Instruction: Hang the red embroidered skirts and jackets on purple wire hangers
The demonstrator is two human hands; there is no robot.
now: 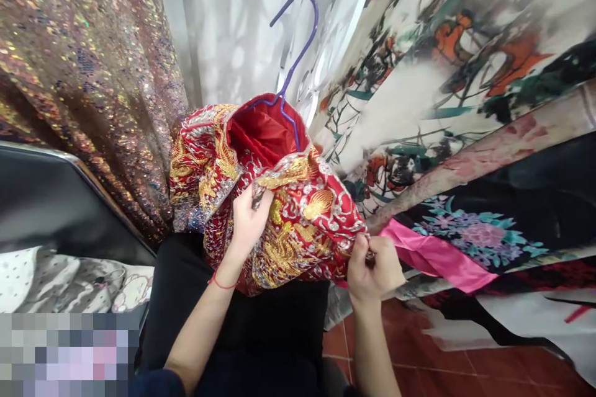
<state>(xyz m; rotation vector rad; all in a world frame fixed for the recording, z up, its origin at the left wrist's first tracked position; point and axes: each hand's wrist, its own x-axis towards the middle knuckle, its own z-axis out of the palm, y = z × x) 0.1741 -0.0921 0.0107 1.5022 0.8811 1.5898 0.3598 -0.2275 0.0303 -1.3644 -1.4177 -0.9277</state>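
Both hands gripped cloth, as I saw from my distant post: the left hand [251, 214] pinched the collar [289, 172] of a red-and-gold embroidered garment [291, 242], and the right hand [374, 267] clenched its edge to the right, apparently to keep the front taut. The garment sat at the far edge of a black-clad lap [279, 329], which likely bore some weight. A purple hanger [291, 74] stood in the neck hole, presumably to support the shoulders; whether its hook caught anything, I could not tell.
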